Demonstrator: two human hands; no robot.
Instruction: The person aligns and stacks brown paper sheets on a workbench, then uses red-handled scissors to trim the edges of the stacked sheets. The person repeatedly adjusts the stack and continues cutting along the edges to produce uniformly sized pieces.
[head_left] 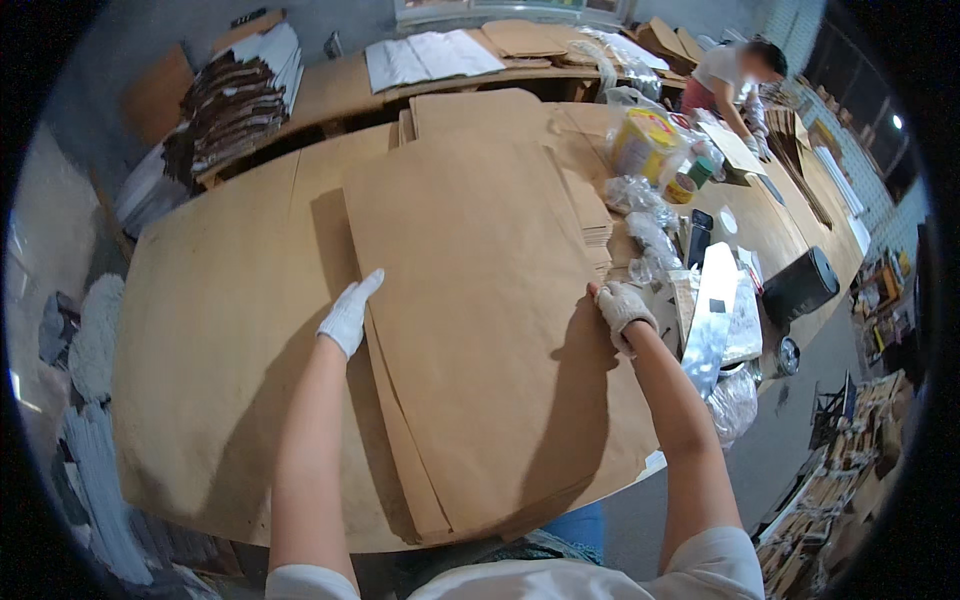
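Note:
A stack of large brown paper sheets (480, 300) lies on a wooden table (220, 300) in front of me. My left hand (350, 315), in a white glove, rests flat with its fingers against the stack's left edge. My right hand (622, 308), also gloved, grips the right edge of the top sheets with curled fingers. The lower sheets fan out slightly toward me near the table's front edge.
More brown sheets (560, 150) are stacked behind. To the right lie a yellow tub (645, 140), clear plastic bags (640, 195), a black phone (698, 240) and a black cylinder (800, 285). Another person (735, 75) works at the far right. Dark paper stacks (235, 105) sit far left.

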